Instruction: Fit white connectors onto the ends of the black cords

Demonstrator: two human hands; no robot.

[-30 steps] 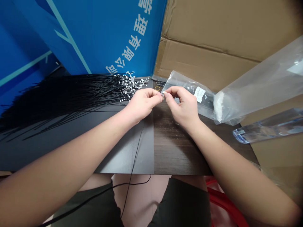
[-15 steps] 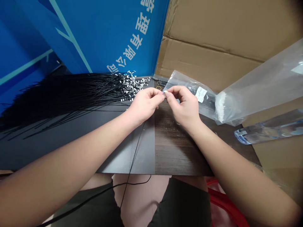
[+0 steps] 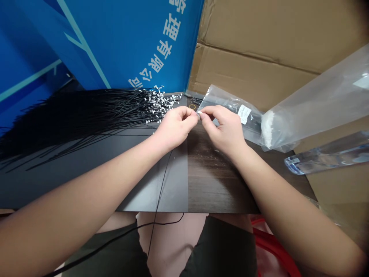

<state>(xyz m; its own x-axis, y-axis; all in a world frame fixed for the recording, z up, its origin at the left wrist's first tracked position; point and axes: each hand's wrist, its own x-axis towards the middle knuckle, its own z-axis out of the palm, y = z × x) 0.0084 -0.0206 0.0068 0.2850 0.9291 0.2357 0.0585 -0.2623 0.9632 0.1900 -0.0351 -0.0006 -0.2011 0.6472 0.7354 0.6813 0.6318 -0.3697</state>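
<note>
My left hand (image 3: pixel 179 125) is closed in a pinch on the end of a thin black wire (image 3: pixel 162 184), which trails down across the desk and over its front edge. Fingertip to fingertip with it, my right hand (image 3: pixel 224 125) pinches a small white connector (image 3: pixel 199 112) at that wire's end. Fingers partly cover the connector, so how far the two are joined is hidden. Left of my hands lies a big bundle of black wires (image 3: pixel 86 111), many tipped with white connectors (image 3: pixel 157 104).
Behind my right hand lies a clear plastic bag (image 3: pixel 211 96) with a white label. A larger bag holding white pieces (image 3: pixel 267 129) and a clear blue-tinted plastic piece (image 3: pixel 325 157) lie at right. A yellow rubber band (image 3: pixel 192 107) sits behind my hands. Cardboard (image 3: pixel 259 30) and a blue panel (image 3: pixel 121 34) stand behind.
Both hands stay together in nearly the same place. The white connector between the fingertips has turned slightly, and the view has shifted a little.
</note>
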